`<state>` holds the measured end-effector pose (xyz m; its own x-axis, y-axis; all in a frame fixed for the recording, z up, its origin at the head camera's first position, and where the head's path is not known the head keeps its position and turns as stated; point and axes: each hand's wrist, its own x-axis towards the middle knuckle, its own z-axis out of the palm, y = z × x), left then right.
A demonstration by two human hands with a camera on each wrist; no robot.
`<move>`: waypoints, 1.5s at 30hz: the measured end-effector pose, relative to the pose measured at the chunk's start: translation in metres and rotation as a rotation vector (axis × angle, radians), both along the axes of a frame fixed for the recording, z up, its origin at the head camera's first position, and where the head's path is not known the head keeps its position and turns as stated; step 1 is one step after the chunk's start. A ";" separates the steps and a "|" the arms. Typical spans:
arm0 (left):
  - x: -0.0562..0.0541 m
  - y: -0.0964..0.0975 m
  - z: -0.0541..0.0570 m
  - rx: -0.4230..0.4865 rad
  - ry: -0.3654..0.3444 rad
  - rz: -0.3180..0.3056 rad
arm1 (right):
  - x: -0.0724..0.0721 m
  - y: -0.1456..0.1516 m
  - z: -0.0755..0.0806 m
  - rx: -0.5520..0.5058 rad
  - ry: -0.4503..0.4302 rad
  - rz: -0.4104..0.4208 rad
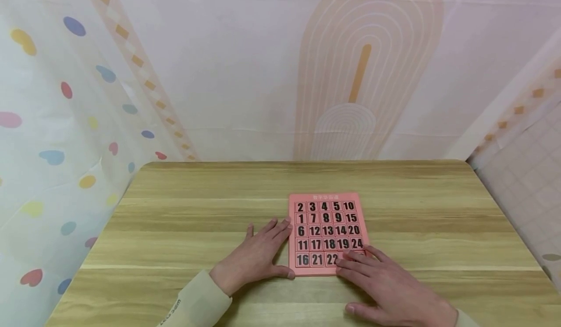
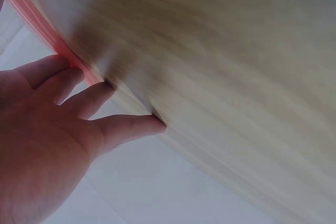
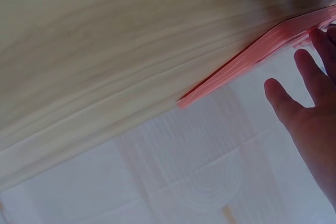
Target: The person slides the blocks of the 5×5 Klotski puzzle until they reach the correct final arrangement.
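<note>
A pink sliding number puzzle (image 1: pixel 327 230) with black-numbered tiles lies flat on the wooden table, its lettered border at the far side. Along its left edge my left hand (image 1: pixel 254 259) rests with fingers extended, the thumb at the near left corner. The left wrist view shows those fingertips against the puzzle's pink side (image 2: pixel 48 38). My right hand (image 1: pixel 387 285) reaches over the near right corner, fingers extended across the bottom-row tiles and hiding those right of 22. Its thumb stays off the puzzle, over the table. In the right wrist view, the fingers are spread beside the pink frame (image 3: pixel 231 74).
The wooden table (image 1: pixel 197 210) extends around the puzzle on all sides. Behind it hangs a pale curtain (image 1: pixel 236 73) with arch patterns. Another cloth with coloured spots (image 1: pixel 52 157) hangs at the left, and a checked one (image 1: pixel 530 156) at the right.
</note>
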<state>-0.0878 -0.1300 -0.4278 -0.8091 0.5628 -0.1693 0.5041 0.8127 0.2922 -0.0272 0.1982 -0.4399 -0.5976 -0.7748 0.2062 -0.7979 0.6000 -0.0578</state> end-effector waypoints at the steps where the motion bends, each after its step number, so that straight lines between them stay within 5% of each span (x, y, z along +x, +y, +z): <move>1: 0.000 0.000 0.000 -0.001 0.000 0.001 | 0.000 0.000 0.000 -0.002 0.005 0.003; 23: -0.001 -0.001 -0.002 -0.007 0.002 -0.001 | -0.005 0.021 0.008 -0.137 -0.006 -0.024; 45: -0.001 -0.003 -0.001 -0.008 -0.012 0.007 | -0.001 0.028 0.004 -0.120 0.004 -0.054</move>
